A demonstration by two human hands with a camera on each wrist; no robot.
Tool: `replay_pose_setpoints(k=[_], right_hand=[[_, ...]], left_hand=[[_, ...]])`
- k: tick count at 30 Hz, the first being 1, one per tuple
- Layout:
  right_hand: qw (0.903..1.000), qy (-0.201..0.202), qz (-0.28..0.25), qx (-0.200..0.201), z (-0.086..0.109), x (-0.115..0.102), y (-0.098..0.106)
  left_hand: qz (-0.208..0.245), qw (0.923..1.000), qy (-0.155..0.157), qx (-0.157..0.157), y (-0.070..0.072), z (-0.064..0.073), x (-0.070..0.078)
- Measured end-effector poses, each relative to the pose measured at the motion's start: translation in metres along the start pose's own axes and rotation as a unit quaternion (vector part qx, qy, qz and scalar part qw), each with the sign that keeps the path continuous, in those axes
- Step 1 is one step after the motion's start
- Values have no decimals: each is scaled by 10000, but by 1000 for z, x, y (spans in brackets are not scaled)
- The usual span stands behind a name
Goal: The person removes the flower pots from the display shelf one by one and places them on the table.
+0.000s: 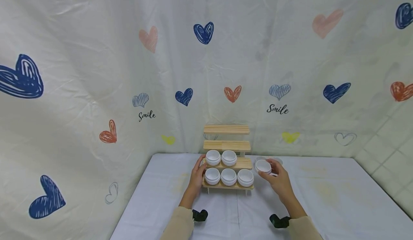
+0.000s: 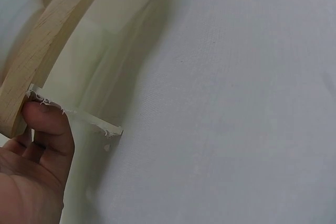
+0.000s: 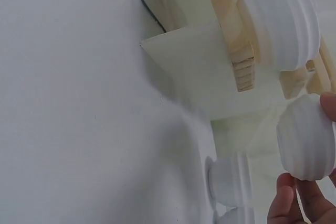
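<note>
A tiered wooden stand (image 1: pixel 227 145) with pale plank shelves stands on the table near the back. My left hand (image 1: pixel 195 179) grips its left side; in the left wrist view the fingers (image 2: pixel 50 121) curl at the end of a plank. Several small white bowls sit on the two lower shelves, two on the upper of these, three on the front one (image 1: pixel 228 176). Just right of the stand, my right hand (image 1: pixel 281 183) pinches another white bowl (image 3: pixel 307 137) between thumb and fingers, held up off the table. The two top shelves carry nothing.
Behind the right hand, more white bowls (image 3: pixel 231 179) stand on the white-covered table (image 1: pixel 322 197). A white curtain (image 1: pixel 245 64) printed with hearts hangs directly behind the stand. Each wrist bears a black strap piece (image 1: pixel 200 215).
</note>
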State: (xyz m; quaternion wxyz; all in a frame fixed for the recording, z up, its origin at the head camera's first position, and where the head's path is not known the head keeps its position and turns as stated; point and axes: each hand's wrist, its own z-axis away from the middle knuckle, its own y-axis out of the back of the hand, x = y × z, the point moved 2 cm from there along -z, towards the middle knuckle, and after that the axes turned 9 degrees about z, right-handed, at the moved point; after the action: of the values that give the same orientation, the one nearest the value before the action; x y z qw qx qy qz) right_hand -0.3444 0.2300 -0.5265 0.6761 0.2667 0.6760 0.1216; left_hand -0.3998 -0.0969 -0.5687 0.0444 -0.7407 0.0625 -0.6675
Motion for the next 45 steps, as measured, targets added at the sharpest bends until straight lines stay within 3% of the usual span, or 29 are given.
replay_pose_setpoints(k=[8,16,45], right_hand=[[10000,-61,63,40,2,8,-1],[9998,-131,156,-20,4,16,-1],[9984,-281,397,-290,-7,32,1]], left_hand=[[80,9999,74,-103,0,3,7],[85,9991,145,-402,0,17,32],[95,9989,222,-410,1,16,33]])
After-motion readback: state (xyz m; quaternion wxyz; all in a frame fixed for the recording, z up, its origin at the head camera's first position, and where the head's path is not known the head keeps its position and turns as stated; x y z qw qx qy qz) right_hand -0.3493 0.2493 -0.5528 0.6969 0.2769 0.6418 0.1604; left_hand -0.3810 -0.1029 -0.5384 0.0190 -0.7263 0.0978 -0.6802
